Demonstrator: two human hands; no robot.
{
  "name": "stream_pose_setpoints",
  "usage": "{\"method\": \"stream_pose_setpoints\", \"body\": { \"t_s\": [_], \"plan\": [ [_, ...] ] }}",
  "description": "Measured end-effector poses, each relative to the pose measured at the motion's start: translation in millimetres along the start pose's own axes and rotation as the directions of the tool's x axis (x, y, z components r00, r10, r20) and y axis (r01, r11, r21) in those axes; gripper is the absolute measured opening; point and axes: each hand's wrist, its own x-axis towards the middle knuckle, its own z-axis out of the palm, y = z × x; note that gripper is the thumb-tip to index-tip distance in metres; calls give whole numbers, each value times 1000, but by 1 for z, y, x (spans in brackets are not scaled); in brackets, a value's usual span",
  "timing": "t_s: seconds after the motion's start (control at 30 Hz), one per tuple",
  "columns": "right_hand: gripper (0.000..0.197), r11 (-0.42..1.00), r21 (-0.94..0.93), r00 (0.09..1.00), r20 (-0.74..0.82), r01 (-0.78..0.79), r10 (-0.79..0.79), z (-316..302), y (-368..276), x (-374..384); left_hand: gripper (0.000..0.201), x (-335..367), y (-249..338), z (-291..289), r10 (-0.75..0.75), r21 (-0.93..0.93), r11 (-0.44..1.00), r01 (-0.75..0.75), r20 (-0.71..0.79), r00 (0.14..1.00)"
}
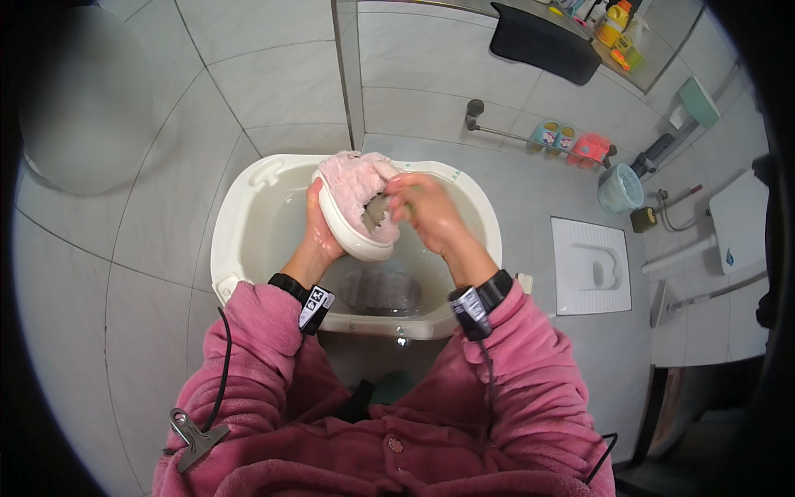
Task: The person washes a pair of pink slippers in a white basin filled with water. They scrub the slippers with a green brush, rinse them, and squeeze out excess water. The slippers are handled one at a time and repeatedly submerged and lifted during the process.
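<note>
Over the white basin [240, 248], my left hand [317, 230] grips a fluffy pink slipper [346, 184] by its thick white sole, holding it tilted. The slipper's opening shows a greyish inside. My right hand [426, 211] is close against the slipper's right side, fingers curled and slightly blurred. Whatever those fingers hold, if anything, is hidden. Below the slipper, a dark grey oval thing [381, 290] lies in the basin's shallow water; its kind is unclear.
A squat toilet [590, 265] is set in the floor to the right. A wall rail [513, 132] carries pink and blue slippers [590, 149]. Beside it is a light blue bucket [620, 189]. Tiled wall [157, 232] stands close on the left.
</note>
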Motion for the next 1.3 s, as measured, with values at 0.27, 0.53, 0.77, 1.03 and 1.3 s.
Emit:
{"method": "stream_pose_setpoints", "body": {
  "t_s": [0.27,0.53,0.77,1.03,1.3],
  "plan": [
    [56,430,-805,909,397,409,-122,20,68,-3,80,-2,-5,0,-94,131,986,102,-69,993],
    [68,930,-110,935,85,351,-343,33,101,15,82,-6,-13,7,-10,293,955,37,-92,996],
    [44,477,-798,915,401,368,-36,19,13,-10,82,-5,4,-5,-21,63,998,21,-9,1000],
    [31,310,-826,868,496,471,1,19,0,-26,82,-14,9,0,-131,53,990,130,29,991],
    [46,144,-830,810,463,539,-361,14,86,1,80,-9,-2,-3,-142,140,979,147,-42,989]
  ]
}}
